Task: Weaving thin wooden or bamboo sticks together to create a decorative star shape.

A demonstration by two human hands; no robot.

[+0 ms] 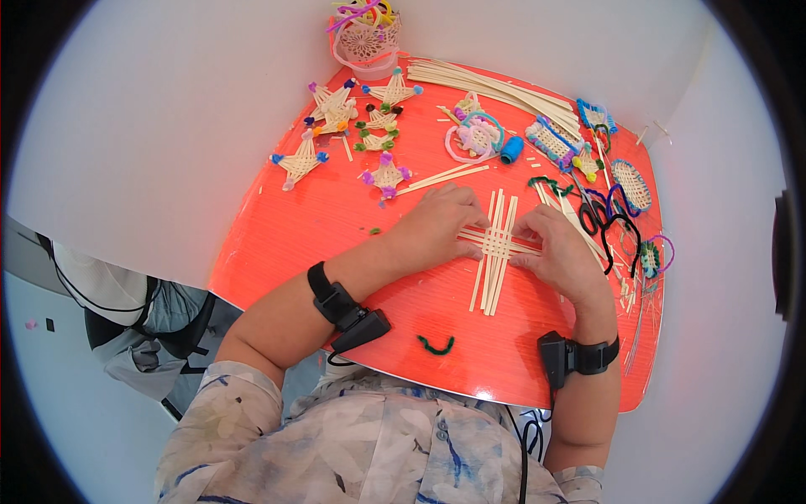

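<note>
A cross of pale flat strips (497, 244), woven over and under at its middle, lies on the red table in front of me. My left hand (441, 220) pinches the left ends of its crosswise strips between thumb and fingers. On the other side, my right hand (554, 252) closes on the right ends of the same strips. The lengthwise strips stick out loose, away from me and toward me. Nearer my body lies a short curved piece of dark green pipe cleaner (437, 346). My fingers partly hide the strip ends.
Several woven stars (387, 175) with coloured tips sit at the far left, below a pink basket (369, 46) of pipe cleaners. Long strips (495, 88) lie along the back edge. Blue thread (511, 150), scissors (590, 217) and woven pieces (631, 185) crowd the right side.
</note>
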